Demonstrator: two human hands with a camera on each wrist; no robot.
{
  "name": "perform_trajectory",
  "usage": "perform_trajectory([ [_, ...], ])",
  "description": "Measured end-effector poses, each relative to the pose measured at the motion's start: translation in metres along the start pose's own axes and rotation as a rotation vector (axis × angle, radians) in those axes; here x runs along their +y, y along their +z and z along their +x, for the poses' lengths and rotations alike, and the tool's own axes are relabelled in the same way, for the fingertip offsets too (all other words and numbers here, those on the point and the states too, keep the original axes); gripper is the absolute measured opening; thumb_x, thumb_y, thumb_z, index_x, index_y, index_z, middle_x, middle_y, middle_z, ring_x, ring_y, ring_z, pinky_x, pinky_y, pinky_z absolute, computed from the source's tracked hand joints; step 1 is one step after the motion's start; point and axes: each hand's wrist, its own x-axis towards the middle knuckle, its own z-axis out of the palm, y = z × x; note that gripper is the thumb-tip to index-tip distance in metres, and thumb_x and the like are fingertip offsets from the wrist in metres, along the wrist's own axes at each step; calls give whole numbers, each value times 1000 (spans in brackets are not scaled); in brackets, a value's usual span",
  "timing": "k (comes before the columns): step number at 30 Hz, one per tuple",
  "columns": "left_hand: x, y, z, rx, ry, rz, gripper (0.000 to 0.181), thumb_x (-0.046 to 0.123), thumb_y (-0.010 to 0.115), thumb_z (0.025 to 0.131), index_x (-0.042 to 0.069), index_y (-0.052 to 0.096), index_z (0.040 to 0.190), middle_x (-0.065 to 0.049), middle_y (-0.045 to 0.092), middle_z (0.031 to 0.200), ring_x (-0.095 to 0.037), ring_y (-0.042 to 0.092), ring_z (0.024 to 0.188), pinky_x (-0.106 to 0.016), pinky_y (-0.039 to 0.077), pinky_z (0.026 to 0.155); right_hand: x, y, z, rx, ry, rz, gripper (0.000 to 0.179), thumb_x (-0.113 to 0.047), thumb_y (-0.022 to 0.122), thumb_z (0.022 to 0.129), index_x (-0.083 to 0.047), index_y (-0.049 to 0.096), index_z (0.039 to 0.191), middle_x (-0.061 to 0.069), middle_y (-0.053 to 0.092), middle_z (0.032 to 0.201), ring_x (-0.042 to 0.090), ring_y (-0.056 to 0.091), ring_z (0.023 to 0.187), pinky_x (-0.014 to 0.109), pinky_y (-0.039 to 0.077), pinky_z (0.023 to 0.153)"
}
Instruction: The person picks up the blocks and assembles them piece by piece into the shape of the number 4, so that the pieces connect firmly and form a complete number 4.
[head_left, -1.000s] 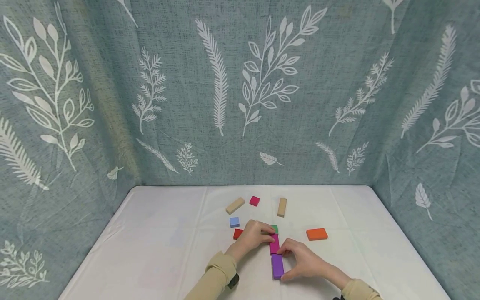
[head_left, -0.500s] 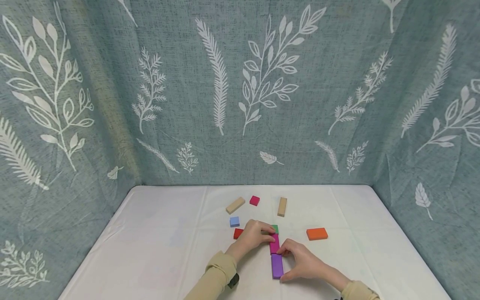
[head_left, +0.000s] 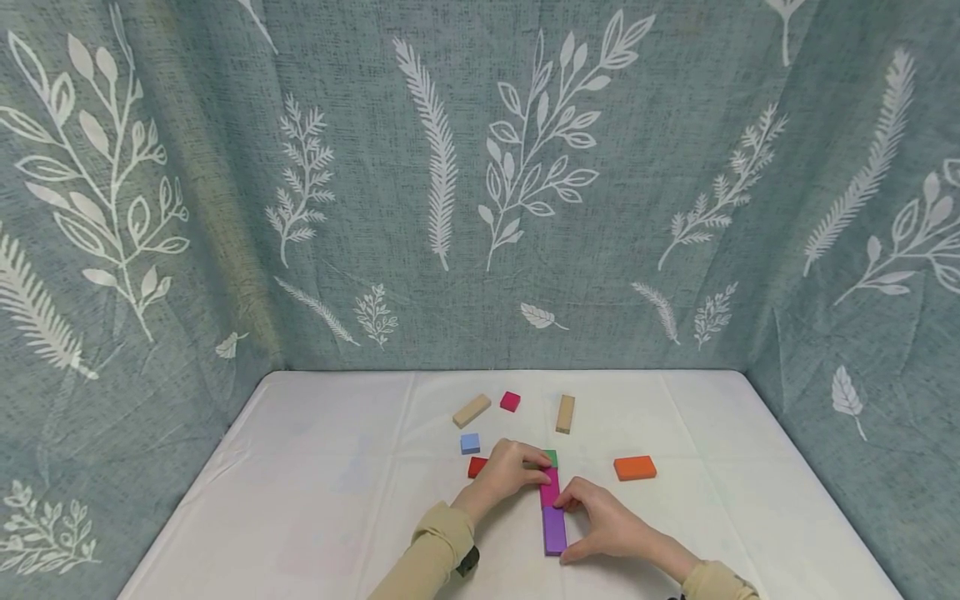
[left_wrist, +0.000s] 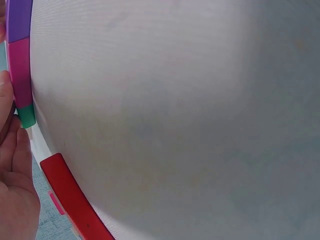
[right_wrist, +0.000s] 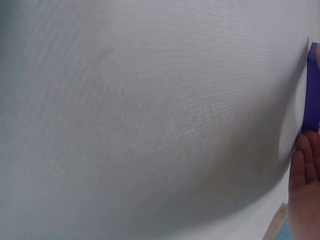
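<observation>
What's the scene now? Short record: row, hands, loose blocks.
Row, far to near: green block, magenta block, purple block, end to end
Left hand: at green block, magenta block; grip unclear
Right hand: pinches purple block by its ends
Loose left: blue block, red block
Loose far: left tan block, pink block, right tan block
Loose right: orange block

Beneath the left grip (head_left: 504, 471) and right grip (head_left: 611, 525) spreads a white, lightly creased tabletop (head_left: 315, 500). Beyond them and to either side hangs grey-green fabric (head_left: 360, 167) printed with white sprigs (head_left: 445, 167). The light is soft.
</observation>
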Motion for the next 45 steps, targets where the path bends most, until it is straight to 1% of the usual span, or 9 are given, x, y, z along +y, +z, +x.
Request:
perform_trajectory([
  [5,0,1,0,3,19,-3,21,15,80,73,5,77,92,-5,75,95,-17,70,98,-23,54,86,-1,-1,-1,1,2,-2,58,-39,86,64,-12,56,106,-3,59,104,10,56,95,22,49,85],
  [11,1,1,0,2,29,-9,21,14,80,74,4,77,92,-6,75,95,-18,70,98,-26,55,87,2,-1,-1,-2,2,-7,59,-39,86,64,-13,56,108,-3,59,104,9,56,95,22,50,85],
  [16,1,1,1,2,29,-2,22,15,80,73,4,77,92,-5,75,95,-18,70,98,-25,54,87,3,-3,-1,17,-26,-7,59,-40,85,65,-12,57,109,-2,61,104,9,58,94,23,50,85],
  [20,0,1,2,-1,10,3,22,16,80,73,6,77,92,-4,75,95,-17,69,99,-24,54,88,2,-6,0,39,-42,-2,57,-38,85,66,-11,59,108,0,63,103,11,59,94,23,51,85],
  [24,1,1,2,-6,-13,3,22,17,80,73,7,77,93,-3,75,96,-16,69,100,-24,54,88,0,-10,0,44,-11,23,54,-36,84,69,-10,60,109,1,64,104,15,60,95,25,52,85],
  [30,1,0,1,-17,-35,-5,24,16,80,74,6,76,95,-4,75,97,-17,69,100,-26,54,89,-2,-16,1,55,41,121,52,-31,82,72,-7,60,113,7,65,108,23,62,99,30,53,90],
  [38,0,1,0,-4,-21,-24,23,15,80,74,5,76,94,-5,75,96,-18,69,99,-27,54,88,-2,-28,0,80,96,186,48,-25,79,77,-4,59,116,11,64,113,29,61,104,37,51,94],
  [41,-1,2,0,3,-10,-19,22,14,80,73,5,77,93,-5,75,95,-17,70,98,-25,54,87,0,-35,0,103,104,195,48,-22,78,78,-2,59,118,14,63,116,30,60,106,38,50,95],
  [45,-1,2,1,-2,-24,-22,23,16,81,73,6,77,93,-4,75,96,-16,69,99,-25,54,88,4,-46,-1,152,111,215,50,-21,77,79,1,57,120,19,61,120,31,59,109,41,50,95],
])
